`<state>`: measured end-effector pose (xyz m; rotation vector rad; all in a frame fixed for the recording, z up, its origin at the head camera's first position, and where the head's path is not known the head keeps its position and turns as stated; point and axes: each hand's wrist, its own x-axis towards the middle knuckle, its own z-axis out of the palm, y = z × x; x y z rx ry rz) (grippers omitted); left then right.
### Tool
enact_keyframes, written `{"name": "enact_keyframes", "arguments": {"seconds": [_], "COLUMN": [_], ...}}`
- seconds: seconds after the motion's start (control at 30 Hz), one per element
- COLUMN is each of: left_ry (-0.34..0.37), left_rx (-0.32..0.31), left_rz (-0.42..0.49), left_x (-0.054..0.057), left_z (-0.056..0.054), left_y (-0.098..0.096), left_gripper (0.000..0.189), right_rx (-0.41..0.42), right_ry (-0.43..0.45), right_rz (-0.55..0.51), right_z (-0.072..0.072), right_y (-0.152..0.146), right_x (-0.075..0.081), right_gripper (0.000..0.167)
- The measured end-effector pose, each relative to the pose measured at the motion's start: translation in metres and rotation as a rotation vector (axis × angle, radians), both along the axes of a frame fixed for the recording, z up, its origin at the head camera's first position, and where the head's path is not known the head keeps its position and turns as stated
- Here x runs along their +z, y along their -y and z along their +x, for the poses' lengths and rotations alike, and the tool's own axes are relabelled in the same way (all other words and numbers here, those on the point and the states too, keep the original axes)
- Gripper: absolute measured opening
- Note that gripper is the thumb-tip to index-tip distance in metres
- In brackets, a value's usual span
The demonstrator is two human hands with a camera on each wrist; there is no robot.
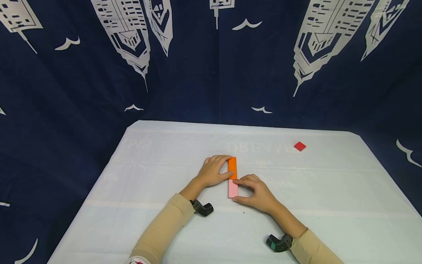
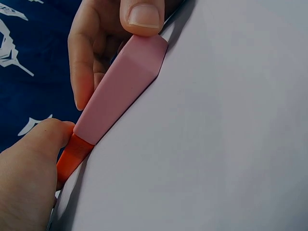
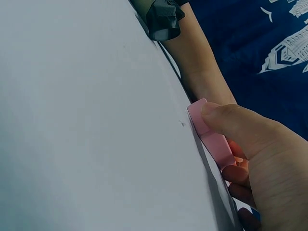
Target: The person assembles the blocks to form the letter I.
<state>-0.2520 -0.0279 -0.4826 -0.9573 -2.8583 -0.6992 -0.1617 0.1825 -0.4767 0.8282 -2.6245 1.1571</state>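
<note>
An orange rectangular block and a pink rectangular block lie end to end in a line on the table. My left hand holds the orange block from the left, thumb at its near end and fingertips at its far end. From the right, my right hand grips the pink block lengthwise, with the thumb on its near end. The left wrist view shows the pink block meeting the orange one end to end. In the right wrist view, the right thumb presses the pink block.
A small red square piece lies toward the back right of the white-covered table. Behind the table hangs a dark blue cloth with white building and bird prints. Black wrist cameras sit on both forearms, near the tabletop.
</note>
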Motion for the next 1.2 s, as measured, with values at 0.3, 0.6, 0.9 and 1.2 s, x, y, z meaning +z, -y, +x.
{"name": "enact_keyframes", "arguments": {"seconds": [0.3,0.6,0.9,1.2], "left_ry": [-0.004,0.006,0.010,0.005], "left_rx": [-0.003,-0.001,-0.004,-0.012], "left_rz": [0.002,0.000,0.000,0.059], "left_x": [-0.0001,0.0019,0.0023,0.0018], "left_z": [0.0002,0.0005,0.0017,0.0012], "left_y": [0.0006,0.0007,-0.0008,0.0007], "left_gripper": [0.062,0.062,0.062,0.059], "right_rx": [-0.013,-0.017,-0.016,-0.013], "right_ry": [0.015,0.016,0.018,0.012], "right_rz": [0.003,0.003,0.002,0.000], "right_z": [-0.0003,-0.0014,0.0005,-0.0005], "right_y": [-0.0003,-0.0008,-0.0024,-0.0023], "right_x": [-0.0016,-0.0032,-0.0024,-0.0038], "right_gripper": [0.052,0.051,0.051,0.052]}}
